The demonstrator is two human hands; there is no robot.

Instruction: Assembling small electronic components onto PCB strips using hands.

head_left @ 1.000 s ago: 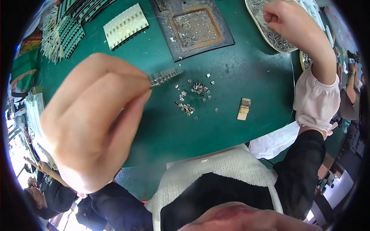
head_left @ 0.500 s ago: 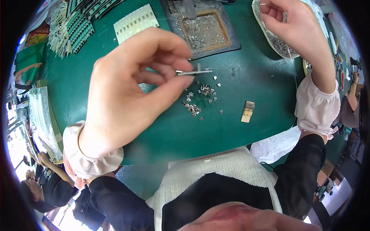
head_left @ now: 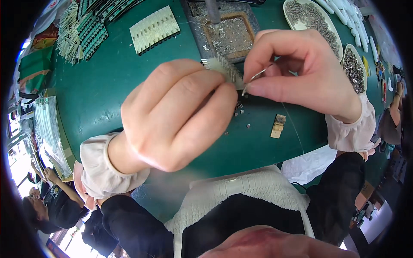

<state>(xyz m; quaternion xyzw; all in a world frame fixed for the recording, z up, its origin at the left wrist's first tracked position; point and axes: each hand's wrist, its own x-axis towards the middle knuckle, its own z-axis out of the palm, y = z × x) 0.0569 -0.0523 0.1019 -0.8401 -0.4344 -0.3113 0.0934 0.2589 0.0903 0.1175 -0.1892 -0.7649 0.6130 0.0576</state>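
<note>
My left hand (head_left: 180,114) is closed, back upward, on a pale circuit board panel (head_left: 218,65). The panel is tilted, with rows of small metal parts along it. To its right, my right hand (head_left: 297,75) pinches a slender, bent silvery piece (head_left: 257,75) between thumb and forefinger. Its lower end is close to the panel's edge; whether they touch I cannot tell. From under the right hand a thin wire (head_left: 294,129) trails toward the table's near edge. Small metal clips (head_left: 239,112) lie below the panel, partly hidden by my left hand.
Behind my hands stands a dark tray (head_left: 230,34) with metal scraps. Dishes of pins (head_left: 307,19) and small metal parts (head_left: 354,71) are at far right. Another board panel (head_left: 155,29) and stacked green boards (head_left: 92,36) lie far left. A small wooden block (head_left: 278,126) sits at right.
My right hand has come from the pin dish to the panel. My left hand has turned back upward, and the panel has tilted with it. More of the pin dish shows.
</note>
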